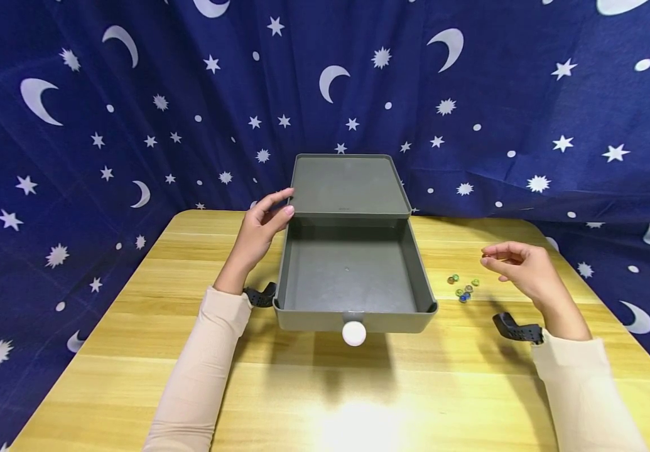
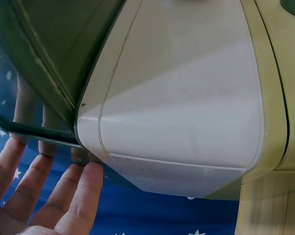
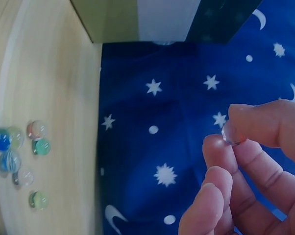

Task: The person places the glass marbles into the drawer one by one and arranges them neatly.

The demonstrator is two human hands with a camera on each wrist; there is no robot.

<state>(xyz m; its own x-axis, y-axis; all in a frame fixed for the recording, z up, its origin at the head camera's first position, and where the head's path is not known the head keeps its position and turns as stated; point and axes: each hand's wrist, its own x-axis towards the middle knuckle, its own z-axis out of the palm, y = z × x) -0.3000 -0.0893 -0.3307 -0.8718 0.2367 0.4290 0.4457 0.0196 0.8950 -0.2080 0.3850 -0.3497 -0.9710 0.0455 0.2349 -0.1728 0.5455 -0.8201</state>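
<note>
A grey storage box (image 1: 350, 182) has its drawer (image 1: 353, 263) pulled out, with a white knob (image 1: 354, 333) on the front. Nothing lies on the drawer's floor. My left hand (image 1: 257, 233) is at the left edge of the box top; its fairly straight fingers (image 2: 84, 193) touch the dark rim in the left wrist view. Over the table to the right, my right hand (image 1: 522, 269) pinches a clear marble (image 3: 232, 133) with a reddish streak between thumb and fingertips. Several coloured glass marbles (image 1: 466, 295) lie on the table between the box and that hand.
The light wooden table (image 1: 217, 376) carries the box near its middle. Behind it hangs a dark blue curtain (image 1: 387, 107) with white moons and stars. A black wrist mount (image 1: 517, 329) sits under the right forearm, another by the left.
</note>
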